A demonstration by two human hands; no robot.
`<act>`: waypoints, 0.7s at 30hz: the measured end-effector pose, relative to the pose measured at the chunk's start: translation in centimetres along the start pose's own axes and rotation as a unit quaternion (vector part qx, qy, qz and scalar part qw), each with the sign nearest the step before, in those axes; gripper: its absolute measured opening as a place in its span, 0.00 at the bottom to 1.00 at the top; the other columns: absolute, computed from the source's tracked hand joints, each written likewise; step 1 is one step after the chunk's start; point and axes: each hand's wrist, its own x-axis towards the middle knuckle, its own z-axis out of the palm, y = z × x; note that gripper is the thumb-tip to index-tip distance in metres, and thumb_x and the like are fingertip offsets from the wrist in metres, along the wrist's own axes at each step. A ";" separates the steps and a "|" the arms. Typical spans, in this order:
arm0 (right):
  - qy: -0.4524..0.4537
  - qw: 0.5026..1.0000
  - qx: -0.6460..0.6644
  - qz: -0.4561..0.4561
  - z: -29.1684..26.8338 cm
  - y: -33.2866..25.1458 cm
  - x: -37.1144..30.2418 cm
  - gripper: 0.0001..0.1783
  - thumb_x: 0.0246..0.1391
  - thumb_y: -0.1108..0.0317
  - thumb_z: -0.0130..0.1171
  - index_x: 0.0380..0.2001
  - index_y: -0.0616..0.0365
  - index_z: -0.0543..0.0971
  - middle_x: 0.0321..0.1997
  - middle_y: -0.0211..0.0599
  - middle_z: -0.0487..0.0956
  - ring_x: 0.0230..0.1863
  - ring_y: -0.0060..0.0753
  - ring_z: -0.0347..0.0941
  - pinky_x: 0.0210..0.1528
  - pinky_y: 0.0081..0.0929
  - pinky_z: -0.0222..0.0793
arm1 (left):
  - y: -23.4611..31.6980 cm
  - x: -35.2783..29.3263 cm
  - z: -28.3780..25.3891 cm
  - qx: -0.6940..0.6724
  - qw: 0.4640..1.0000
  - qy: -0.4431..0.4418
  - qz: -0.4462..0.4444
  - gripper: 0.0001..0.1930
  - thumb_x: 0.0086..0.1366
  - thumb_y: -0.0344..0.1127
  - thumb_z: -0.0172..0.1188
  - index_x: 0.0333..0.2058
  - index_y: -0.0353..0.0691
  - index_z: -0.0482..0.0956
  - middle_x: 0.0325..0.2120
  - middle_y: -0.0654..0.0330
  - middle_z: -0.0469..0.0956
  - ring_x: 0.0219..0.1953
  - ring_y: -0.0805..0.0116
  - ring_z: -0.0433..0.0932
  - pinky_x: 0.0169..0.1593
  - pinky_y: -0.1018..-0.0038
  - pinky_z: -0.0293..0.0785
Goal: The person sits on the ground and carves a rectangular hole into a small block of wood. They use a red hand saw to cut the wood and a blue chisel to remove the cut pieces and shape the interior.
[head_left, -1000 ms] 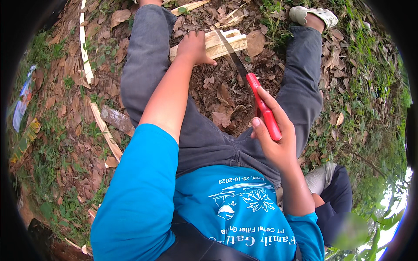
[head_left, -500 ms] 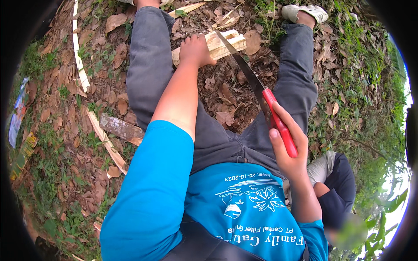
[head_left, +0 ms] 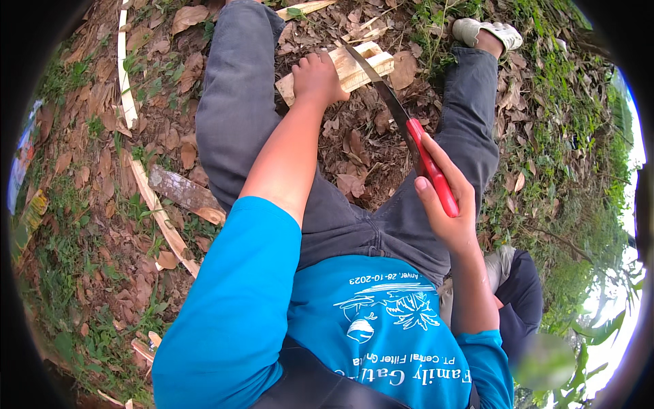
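A pale block of split wood (head_left: 355,72), notched along its top, lies between my lower legs. My left hand (head_left: 316,80) is wrapped over its left part. My right hand (head_left: 449,202) grips the red handle of a hand saw (head_left: 392,102). The saw's dark, slightly curved blade slants away to the left and crosses the block near its right end. Beneath the blade, the depth of any cut cannot be made out.
Dry leaves and grass cover the ground. Long pale wood strips (head_left: 127,82) and a bark-covered piece (head_left: 182,189) lie to my left. More split wood (head_left: 306,9) rests beyond the block. Another person (head_left: 523,296) is at my right, partly hidden.
My right hand has pushed the saw forward, away from me, along the block. My left hand keeps its hold on the wood. The whole view has shifted slightly.
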 end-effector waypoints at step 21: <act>0.003 0.999 0.051 0.010 1.9 0.0 0.6 0.33 0.65 0.69 0.59 0.71 0.62 0.66 0.67 0.50 0.75 0.68 0.35 0.71 0.69 0.29 0.61 | -2.9 2.4 1.6 0.051 0.996 0.074 -0.002 0.57 0.40 0.69 0.77 0.61 0.41 0.64 0.57 0.53 0.70 0.62 0.52 0.67 0.64 0.51 0.60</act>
